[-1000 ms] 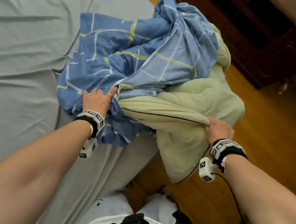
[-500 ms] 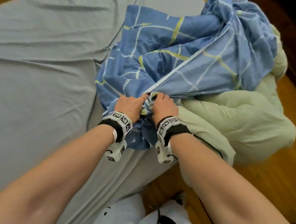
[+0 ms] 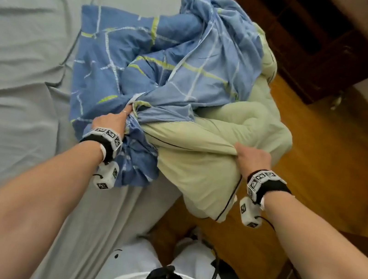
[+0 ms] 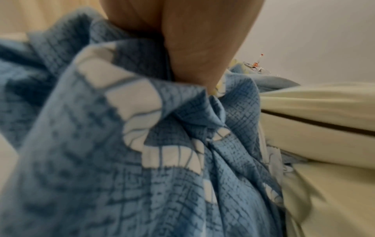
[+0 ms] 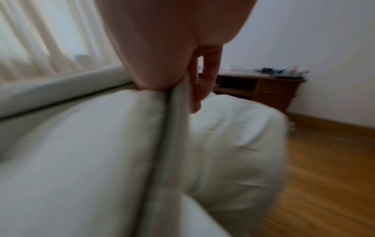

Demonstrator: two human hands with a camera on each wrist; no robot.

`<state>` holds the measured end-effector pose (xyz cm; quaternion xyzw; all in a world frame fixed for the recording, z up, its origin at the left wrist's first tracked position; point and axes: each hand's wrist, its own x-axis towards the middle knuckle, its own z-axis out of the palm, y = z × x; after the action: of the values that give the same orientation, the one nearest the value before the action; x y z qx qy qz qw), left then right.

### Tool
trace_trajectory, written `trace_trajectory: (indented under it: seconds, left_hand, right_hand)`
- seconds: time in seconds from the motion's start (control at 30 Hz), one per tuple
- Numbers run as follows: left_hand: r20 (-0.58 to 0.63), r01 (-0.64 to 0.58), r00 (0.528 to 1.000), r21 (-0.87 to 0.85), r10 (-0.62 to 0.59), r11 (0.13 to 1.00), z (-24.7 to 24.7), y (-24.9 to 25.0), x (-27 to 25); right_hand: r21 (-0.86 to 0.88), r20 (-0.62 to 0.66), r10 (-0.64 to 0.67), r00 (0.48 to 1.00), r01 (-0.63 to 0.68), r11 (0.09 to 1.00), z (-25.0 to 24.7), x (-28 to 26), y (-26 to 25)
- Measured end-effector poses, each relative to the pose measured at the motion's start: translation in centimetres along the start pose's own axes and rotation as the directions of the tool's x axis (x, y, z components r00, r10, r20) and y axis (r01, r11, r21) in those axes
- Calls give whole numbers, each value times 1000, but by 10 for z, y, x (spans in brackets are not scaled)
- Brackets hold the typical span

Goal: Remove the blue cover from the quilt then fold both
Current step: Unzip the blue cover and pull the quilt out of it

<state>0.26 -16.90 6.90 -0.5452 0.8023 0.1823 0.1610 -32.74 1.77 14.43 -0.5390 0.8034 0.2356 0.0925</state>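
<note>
A blue checked cover (image 3: 128,58) lies bunched on the bed's right side, still wrapped over the far part of a pale green quilt (image 3: 200,166). My left hand (image 3: 114,121) grips a gathered fold of the cover (image 4: 142,144) at its opening. My right hand (image 3: 250,156) grips the quilt's near edge (image 5: 174,128), with its dark piping, out past the bed's edge. The freed part of the quilt bulges and hangs over the floor. How much quilt is still inside the cover is hidden.
The bed carries a grey sheet (image 3: 12,88), wrinkled at the left. A wooden floor (image 3: 331,162) runs along the right. A dark wooden cabinet (image 3: 314,39) stands at the upper right, close behind the bundle. My legs (image 3: 157,268) are at the bed's corner.
Half a second ago both hands were together at the cover's opening. Now my right hand has pulled rightward with the quilt, drawing more of it out, while the left hand keeps its grip.
</note>
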Motion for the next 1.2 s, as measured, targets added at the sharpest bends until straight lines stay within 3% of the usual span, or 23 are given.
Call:
trace_trajectory:
  seconds: [0.1,0.23,0.3,0.4,0.47,0.57,0.63,0.73,0.83,0.93,1.07,1.2]
  left_hand:
    - [-32,10,999,43,-9,999,-3,12,0]
    - [-13,8,1000,2,-8,1000,-3,37,-8]
    - [29,14,1000,-61,-12,998,0,38,-15]
    - [6,16,1000,-117,-16,993,7,40,-22]
    - [-54,26,998,-150,-35,988,11,43,-24]
    - [-83,16,996,-167,-30,986,19,41,-24]
    - [-69,0,998,-124,-9,992,26,34,-23]
    - [-70,16,997,-54,-20,998,39,16,-28]
    - [-64,36,997,-21,-37,999,51,14,-36]
    - [-13,154,988,-19,-154,988,62,31,-38]
    - [35,314,950,-107,-312,944,67,63,-25]
    - [-12,342,938,-127,-347,931,62,72,-12]
  right_hand:
    - [-50,98,162,982,-158,986,21,-19,30]
    - [165,239,297,925,-340,926,14,2,0]
    - [229,210,305,929,-350,908,5,14,-20]
    - [248,-72,196,978,-173,953,-3,29,-62]
    - [175,-270,0,963,50,983,-7,34,-110]
    - [76,-296,-319,900,356,931,7,28,-191]
    - [95,-228,-314,922,342,935,26,26,-222]
    - [68,-277,-261,925,290,955,49,39,-234]
    - [87,-293,-225,929,261,962,43,55,-234]
    - [139,-130,-319,939,336,932,31,59,-237]
    - [233,-160,-397,904,425,875,24,63,-207]
    - [158,-214,-443,871,478,864,9,57,-161]
